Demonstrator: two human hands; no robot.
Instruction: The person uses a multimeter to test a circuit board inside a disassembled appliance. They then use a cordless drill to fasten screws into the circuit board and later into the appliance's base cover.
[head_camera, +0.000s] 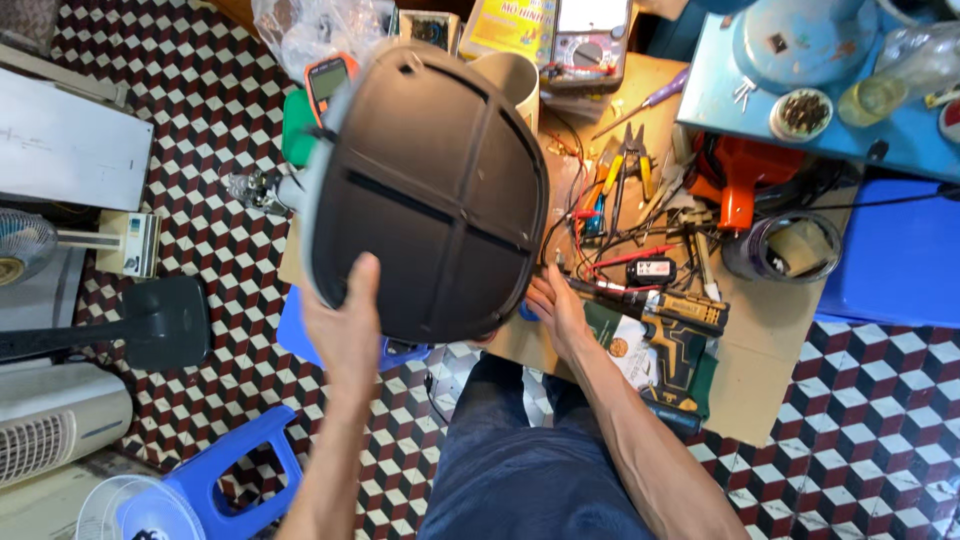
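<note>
A large dark brown plastic base (430, 190), rounded-square with raised ribs crossing it, is held up with its underside facing me. My left hand (345, 320) grips its lower left rim, thumb lying on the underside. My right hand (555, 310) rests at its lower right edge on the low cardboard-covered work surface (770, 350); the base hides its fingertips. A white rim and a metal stub (255, 188) stick out on the base's left side.
A yellow and black cordless drill (675, 330), pliers (630, 155), a screwdriver (650, 100), wires and meters lie on the cardboard. Blue stool (235, 480), fan stand (150, 320) and white appliances crowd the left of the tiled floor. A blue table (890, 130) is at right.
</note>
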